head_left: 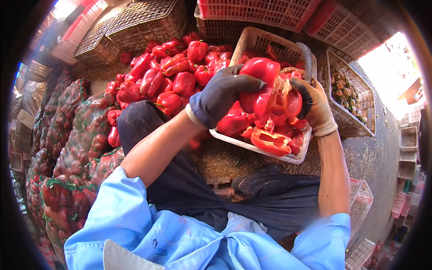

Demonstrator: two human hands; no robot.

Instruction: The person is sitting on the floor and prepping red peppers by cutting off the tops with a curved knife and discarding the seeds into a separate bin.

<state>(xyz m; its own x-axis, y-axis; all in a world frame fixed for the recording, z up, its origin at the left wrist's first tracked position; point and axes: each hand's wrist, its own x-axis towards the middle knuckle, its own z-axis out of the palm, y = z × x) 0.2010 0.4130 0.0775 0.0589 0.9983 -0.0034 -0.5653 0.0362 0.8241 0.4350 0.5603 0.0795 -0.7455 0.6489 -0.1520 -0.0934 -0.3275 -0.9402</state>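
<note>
My left hand [217, 95], in a dark glove, grips a red bell pepper [260, 72] from its left side. The pepper is split open, its pale inside and seeds showing toward the right. My right hand [317, 107], in a tan and black glove, has its thumb against the opened pepper. A curved dark blade [308, 58] rises from that same hand; its handle is hidden in the fingers. Both hands are above a pale plastic crate [257, 41] holding red pepper pieces, among them a cut half [271, 141] lying inside up.
Whole red peppers [155, 81] lie heaped on the ground left of the crate. Mesh sacks [85, 130] full of peppers line the left. Another crate [374, 110] on the right holds greenish-brown scraps [345, 92]. Plastic crates [144, 24] stand along the far side.
</note>
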